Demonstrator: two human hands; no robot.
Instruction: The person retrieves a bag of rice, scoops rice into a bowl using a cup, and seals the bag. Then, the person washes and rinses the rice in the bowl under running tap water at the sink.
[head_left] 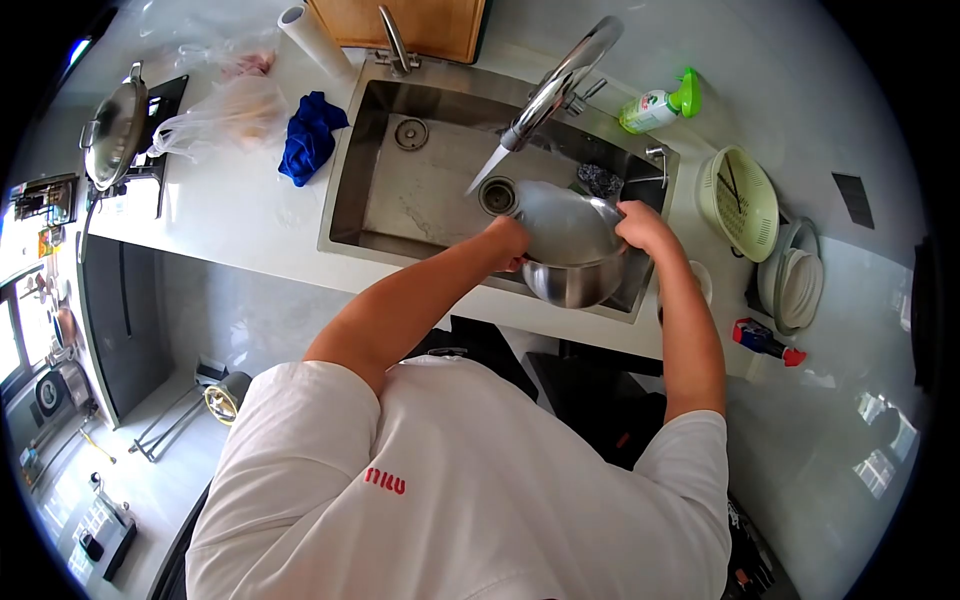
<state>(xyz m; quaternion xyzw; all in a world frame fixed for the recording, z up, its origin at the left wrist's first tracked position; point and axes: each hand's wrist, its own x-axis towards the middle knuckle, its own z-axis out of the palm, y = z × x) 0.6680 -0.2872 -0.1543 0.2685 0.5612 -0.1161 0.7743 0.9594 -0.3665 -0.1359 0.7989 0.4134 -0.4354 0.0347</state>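
Observation:
Over the sink (385, 165), a stainless steel bowl (575, 285) is tipped away from me between my two hands. Cloudy, whitish water (560, 220) shows at its far side, near the drain (497, 196). My left hand (510, 240) is closed on the bowl's left rim. At the right rim, my right hand (645, 226) grips it with the fingers bent over the edge. From the curved faucet (565, 85) a stream of water (487, 170) runs into the sink, left of the bowl. A steel wool scrubber (600, 180) lies behind the bowl.
A blue cloth (312, 138) and plastic bags (235, 115) lie on the left counter, near a paper roll (315, 40) and a lidded pan (115, 135). Right of the sink are a green spray bottle (660, 105), a green colander (740, 205) and stacked dishes (798, 280).

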